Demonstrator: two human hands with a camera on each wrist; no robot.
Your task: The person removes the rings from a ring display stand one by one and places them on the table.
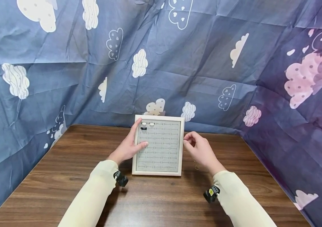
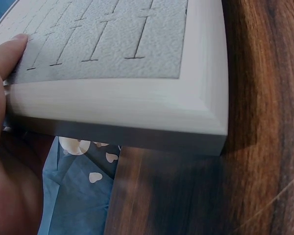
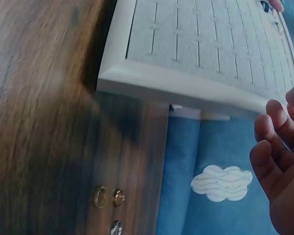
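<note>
A white-framed ring display board (image 1: 158, 173) with a grey slotted pad stands tilted up on the table. My left hand (image 1: 126, 147) grips its left edge, thumb across the front of the pad. At the upper left of the pad sit a dark ring (image 1: 143, 128) and two small pale pieces that look like rings. My right hand (image 1: 201, 150) is beside the board's right edge, fingers bent and thumb near the index finger. Whether anything lies between those fingertips is hidden. Below it on the table lie two gold rings (image 3: 100, 197) and a silver ring (image 3: 116, 228).
The brown wooden table (image 1: 73, 192) extends around the board. Blue cloth (image 1: 178, 72) with cloud prints hangs behind and along the sides of the table. A wrist camera (image 1: 120, 178) hangs at the left cuff, another (image 1: 211, 193) at the right.
</note>
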